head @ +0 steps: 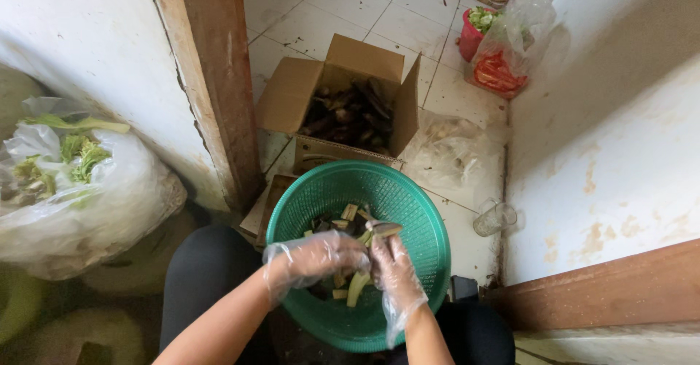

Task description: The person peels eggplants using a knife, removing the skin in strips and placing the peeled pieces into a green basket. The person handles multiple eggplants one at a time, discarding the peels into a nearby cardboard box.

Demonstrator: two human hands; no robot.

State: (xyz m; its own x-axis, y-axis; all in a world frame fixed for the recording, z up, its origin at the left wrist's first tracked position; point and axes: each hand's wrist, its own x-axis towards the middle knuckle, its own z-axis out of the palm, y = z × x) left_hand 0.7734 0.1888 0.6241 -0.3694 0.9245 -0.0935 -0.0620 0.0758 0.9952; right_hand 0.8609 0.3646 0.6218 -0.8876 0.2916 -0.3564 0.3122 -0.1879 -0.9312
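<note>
Gripping a pale vegetable strip (357, 286), both plastic-gloved hands (357, 263) together over the green mesh basket (423, 212)

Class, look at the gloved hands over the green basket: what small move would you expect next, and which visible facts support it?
Probably a short knife stroke through the pale vegetable strip. The right hand holds a knife, the left hand grips the strip, and cut pieces already lie in the green basket below.
</note>
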